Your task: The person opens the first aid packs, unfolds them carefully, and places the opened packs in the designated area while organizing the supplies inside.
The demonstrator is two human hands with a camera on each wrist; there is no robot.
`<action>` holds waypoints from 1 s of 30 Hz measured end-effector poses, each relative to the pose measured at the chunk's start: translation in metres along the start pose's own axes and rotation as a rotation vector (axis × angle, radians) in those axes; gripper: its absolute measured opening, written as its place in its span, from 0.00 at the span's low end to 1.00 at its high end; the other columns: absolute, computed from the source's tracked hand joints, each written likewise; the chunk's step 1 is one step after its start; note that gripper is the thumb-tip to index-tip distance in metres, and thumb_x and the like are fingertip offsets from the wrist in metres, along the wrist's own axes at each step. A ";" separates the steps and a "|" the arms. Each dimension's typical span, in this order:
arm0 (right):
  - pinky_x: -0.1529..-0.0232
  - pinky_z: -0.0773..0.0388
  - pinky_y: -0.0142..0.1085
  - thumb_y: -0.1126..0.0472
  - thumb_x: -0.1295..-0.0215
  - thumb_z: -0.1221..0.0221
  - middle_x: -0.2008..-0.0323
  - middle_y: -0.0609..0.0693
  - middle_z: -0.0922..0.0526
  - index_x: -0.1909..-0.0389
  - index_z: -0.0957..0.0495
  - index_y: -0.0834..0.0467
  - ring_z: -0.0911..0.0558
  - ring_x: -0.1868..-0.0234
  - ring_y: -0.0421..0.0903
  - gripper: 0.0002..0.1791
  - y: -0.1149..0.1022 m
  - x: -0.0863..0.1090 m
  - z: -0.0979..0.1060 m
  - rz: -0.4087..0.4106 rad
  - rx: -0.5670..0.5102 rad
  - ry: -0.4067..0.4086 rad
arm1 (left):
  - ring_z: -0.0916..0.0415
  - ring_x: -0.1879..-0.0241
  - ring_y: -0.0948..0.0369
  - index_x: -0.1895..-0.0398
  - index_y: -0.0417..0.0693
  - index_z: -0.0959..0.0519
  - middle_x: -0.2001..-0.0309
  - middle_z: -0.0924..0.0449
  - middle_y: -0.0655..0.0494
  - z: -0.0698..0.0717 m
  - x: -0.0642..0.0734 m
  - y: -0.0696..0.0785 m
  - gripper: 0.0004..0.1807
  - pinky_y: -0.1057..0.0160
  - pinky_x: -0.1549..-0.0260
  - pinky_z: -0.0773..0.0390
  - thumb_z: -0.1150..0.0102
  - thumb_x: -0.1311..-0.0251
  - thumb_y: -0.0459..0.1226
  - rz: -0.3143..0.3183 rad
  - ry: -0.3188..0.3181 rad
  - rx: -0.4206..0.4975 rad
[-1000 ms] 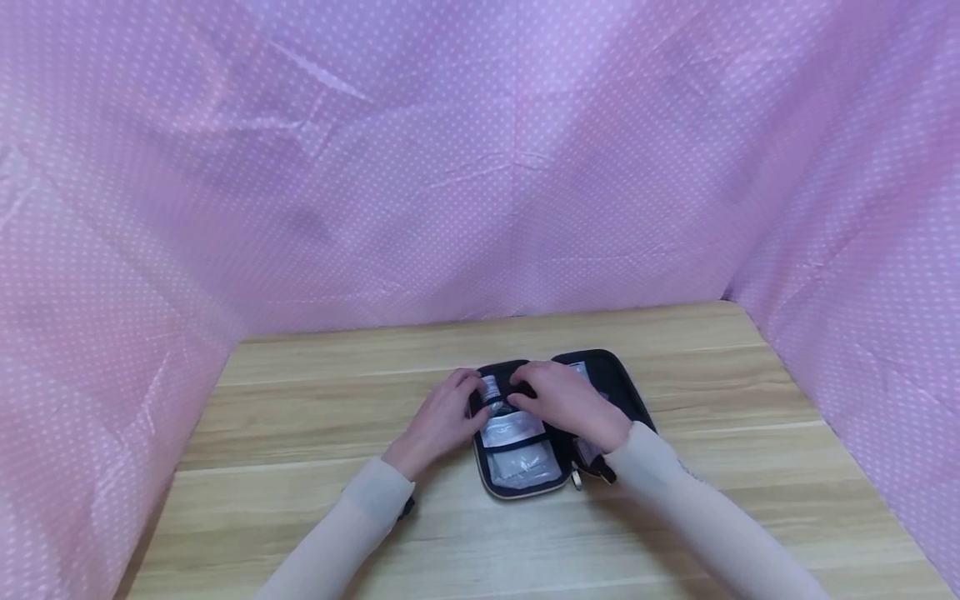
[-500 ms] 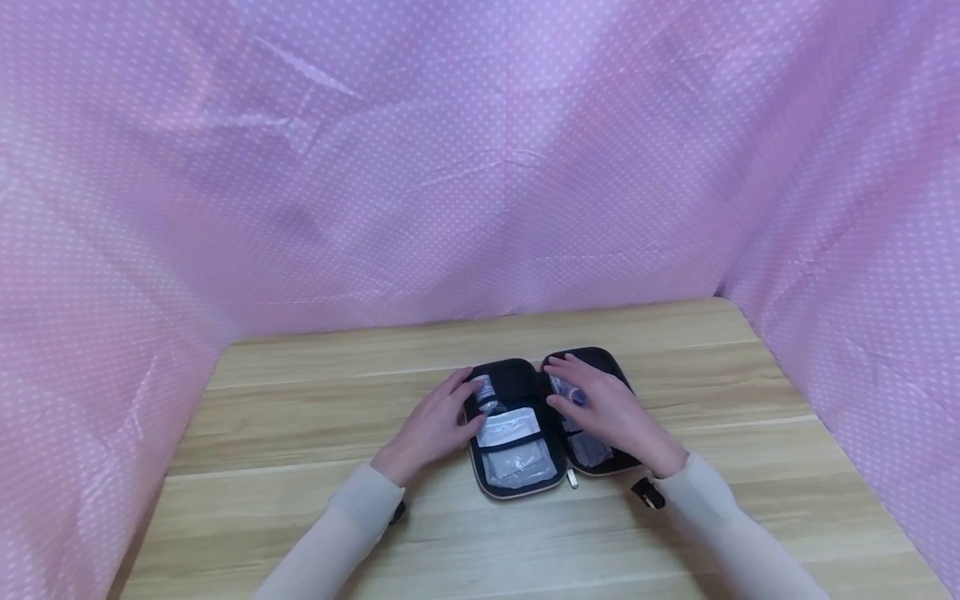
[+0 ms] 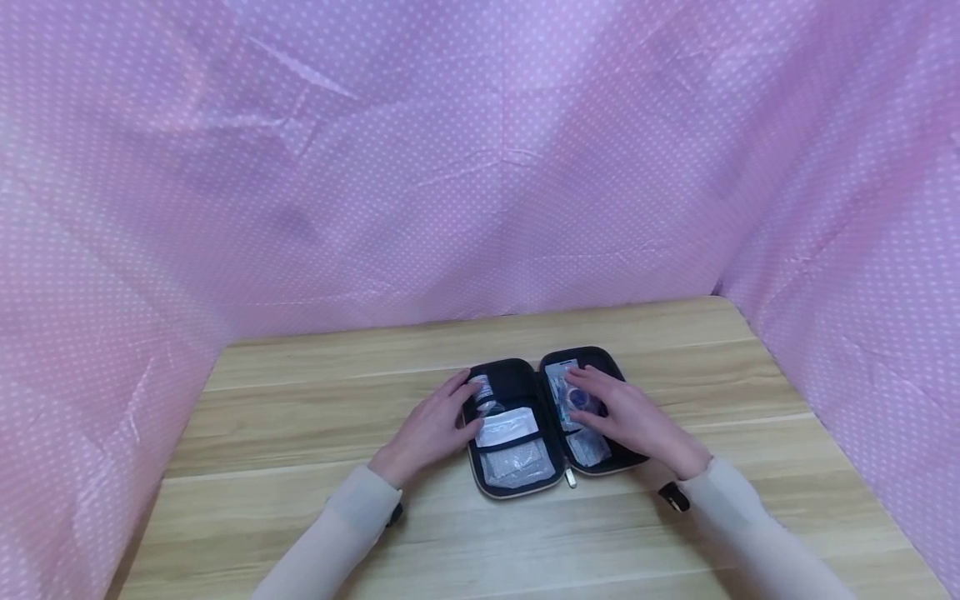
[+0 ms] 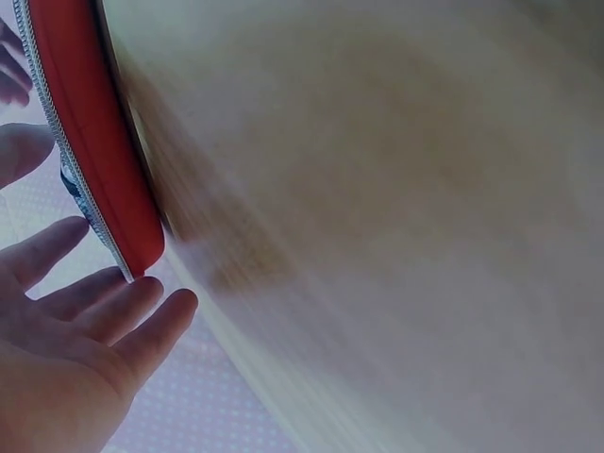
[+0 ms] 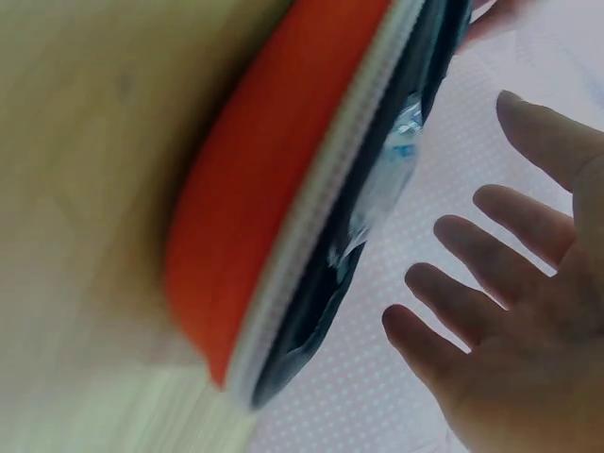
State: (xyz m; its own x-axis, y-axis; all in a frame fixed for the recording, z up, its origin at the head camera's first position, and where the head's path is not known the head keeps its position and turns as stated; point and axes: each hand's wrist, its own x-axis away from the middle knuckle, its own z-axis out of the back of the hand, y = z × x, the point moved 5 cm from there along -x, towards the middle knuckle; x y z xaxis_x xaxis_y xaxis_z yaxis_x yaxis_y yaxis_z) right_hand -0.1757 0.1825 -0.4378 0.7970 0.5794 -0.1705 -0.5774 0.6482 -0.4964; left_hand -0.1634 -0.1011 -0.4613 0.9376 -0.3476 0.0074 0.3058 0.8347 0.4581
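A zippered case [image 3: 551, 454], black inside and orange-red outside [image 5: 274, 208], lies unfolded flat on the table. Its left half holds a small labelled roll or bottle [image 3: 482, 387], a white packet [image 3: 507, 427] and a clear plastic packet [image 3: 516, 463], under black straps. In the right half are a clear bag with a blue ring-shaped item [image 3: 577, 400] and another clear packet [image 3: 588, 447]. My left hand [image 3: 429, 429] rests at the case's left edge, its fingertips by the rim in the left wrist view. With fingers spread, my right hand [image 3: 633, 421] hovers over the right half, holding nothing.
The wooden table [image 3: 300, 400] extends around the case on all sides. Pink dotted cloth [image 3: 480, 167] hangs behind the table and along both sides. A metal zipper pull [image 3: 571, 477] sticks out at the case's front edge.
My right hand has moved from the left half of the case over to the right half and drawn back, uncovering the packets there. The left hand stays by the left edge.
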 end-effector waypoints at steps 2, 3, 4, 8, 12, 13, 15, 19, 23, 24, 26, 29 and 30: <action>0.33 0.30 0.61 0.58 0.32 0.31 0.32 0.66 0.26 0.32 0.25 0.65 0.28 0.30 0.66 0.30 0.003 0.000 -0.001 -0.004 0.006 -0.020 | 0.35 0.27 0.43 0.26 0.50 0.28 0.21 0.41 0.42 0.000 0.000 0.000 0.33 0.42 0.32 0.30 0.35 0.32 0.48 -0.002 -0.001 0.001; 0.33 0.29 0.60 0.58 0.32 0.31 0.32 0.66 0.25 0.32 0.24 0.64 0.27 0.31 0.65 0.30 0.004 0.001 -0.001 -0.008 0.009 -0.030 | 0.35 0.27 0.43 0.26 0.50 0.28 0.21 0.41 0.42 0.000 0.000 0.000 0.33 0.42 0.32 0.30 0.35 0.32 0.47 -0.002 -0.003 0.000; 0.34 0.29 0.61 0.59 0.32 0.32 0.33 0.66 0.25 0.33 0.24 0.64 0.26 0.32 0.65 0.28 0.005 0.001 -0.002 -0.004 0.016 -0.037 | 0.35 0.27 0.43 0.26 0.50 0.28 0.21 0.41 0.42 0.000 0.000 0.000 0.33 0.42 0.32 0.30 0.35 0.32 0.47 -0.003 -0.003 0.000; 0.37 0.25 0.60 0.63 0.32 0.32 0.36 0.65 0.21 0.37 0.20 0.63 0.22 0.36 0.64 0.24 0.008 0.001 -0.004 0.015 0.071 -0.050 | 0.34 0.28 0.42 0.26 0.49 0.28 0.21 0.41 0.42 0.002 0.000 0.001 0.32 0.42 0.32 0.30 0.35 0.32 0.47 -0.008 -0.006 0.002; 0.41 0.22 0.59 0.65 0.35 0.31 0.43 0.62 0.18 0.41 0.17 0.62 0.19 0.41 0.61 0.21 0.009 0.002 -0.005 0.043 0.122 -0.025 | 0.33 0.29 0.42 0.26 0.49 0.28 0.21 0.41 0.43 0.002 0.000 0.001 0.32 0.42 0.32 0.30 0.36 0.32 0.47 -0.008 -0.008 0.004; 0.42 0.21 0.58 0.66 0.36 0.30 0.44 0.62 0.17 0.42 0.17 0.62 0.18 0.43 0.61 0.20 0.009 0.002 -0.006 0.049 0.129 -0.014 | 0.32 0.29 0.42 0.26 0.50 0.28 0.21 0.40 0.43 0.002 0.000 0.001 0.32 0.42 0.33 0.29 0.36 0.32 0.47 -0.009 -0.008 0.003; 0.44 0.19 0.57 0.67 0.37 0.29 0.46 0.60 0.16 0.44 0.16 0.61 0.17 0.45 0.59 0.20 0.008 0.001 -0.006 0.060 0.138 0.008 | 0.32 0.29 0.43 0.27 0.50 0.27 0.21 0.40 0.43 0.003 -0.001 0.001 0.32 0.43 0.33 0.29 0.35 0.32 0.47 -0.009 -0.007 0.000; 0.46 0.18 0.55 0.69 0.39 0.29 0.49 0.59 0.16 0.47 0.15 0.61 0.17 0.47 0.57 0.19 0.007 0.000 -0.007 0.056 0.146 0.041 | 0.31 0.30 0.43 0.27 0.49 0.27 0.22 0.40 0.42 0.004 -0.001 0.001 0.31 0.43 0.33 0.29 0.36 0.32 0.46 -0.011 -0.007 0.003; 0.45 0.19 0.55 0.69 0.39 0.29 0.49 0.58 0.16 0.47 0.15 0.60 0.17 0.46 0.57 0.18 0.004 -0.001 -0.006 0.022 0.144 0.060 | 0.32 0.29 0.43 0.27 0.49 0.27 0.22 0.40 0.42 0.003 -0.001 0.001 0.31 0.43 0.33 0.29 0.36 0.31 0.46 -0.015 -0.009 0.006; 0.44 0.19 0.55 0.69 0.39 0.29 0.48 0.58 0.16 0.47 0.15 0.59 0.18 0.46 0.56 0.18 0.003 -0.002 -0.006 0.011 0.141 0.064 | 0.32 0.29 0.43 0.27 0.49 0.27 0.22 0.40 0.42 0.003 -0.001 0.001 0.31 0.43 0.33 0.29 0.36 0.31 0.46 -0.016 -0.009 0.006; 0.43 0.20 0.54 0.68 0.38 0.30 0.47 0.57 0.16 0.46 0.15 0.59 0.18 0.45 0.56 0.18 -0.001 -0.003 -0.005 -0.002 0.134 0.077 | 0.32 0.29 0.43 0.27 0.49 0.27 0.22 0.40 0.42 0.003 -0.001 0.001 0.31 0.43 0.32 0.29 0.36 0.31 0.46 -0.017 -0.009 0.003; 0.41 0.21 0.54 0.66 0.37 0.31 0.47 0.57 0.16 0.45 0.15 0.59 0.18 0.44 0.56 0.18 -0.008 -0.004 -0.004 -0.012 0.127 0.098 | 0.32 0.29 0.43 0.27 0.49 0.27 0.22 0.40 0.42 0.004 -0.002 0.000 0.31 0.43 0.32 0.29 0.36 0.31 0.46 -0.017 -0.009 0.002; 0.41 0.21 0.54 0.66 0.36 0.31 0.46 0.57 0.16 0.45 0.16 0.59 0.19 0.43 0.56 0.18 -0.011 -0.005 -0.004 -0.015 0.122 0.103 | 0.32 0.29 0.43 0.27 0.49 0.27 0.22 0.40 0.42 0.004 -0.002 0.000 0.31 0.43 0.33 0.29 0.36 0.31 0.46 -0.018 -0.009 0.003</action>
State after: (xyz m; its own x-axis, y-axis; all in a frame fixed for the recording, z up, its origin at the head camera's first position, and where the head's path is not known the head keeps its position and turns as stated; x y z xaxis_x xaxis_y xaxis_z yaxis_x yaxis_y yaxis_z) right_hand -0.1728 0.1705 -0.4354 0.8161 0.5192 -0.2537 -0.5774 0.7153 -0.3937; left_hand -0.1661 -0.1017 -0.4580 0.9306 -0.3661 0.0071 0.3219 0.8272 0.4605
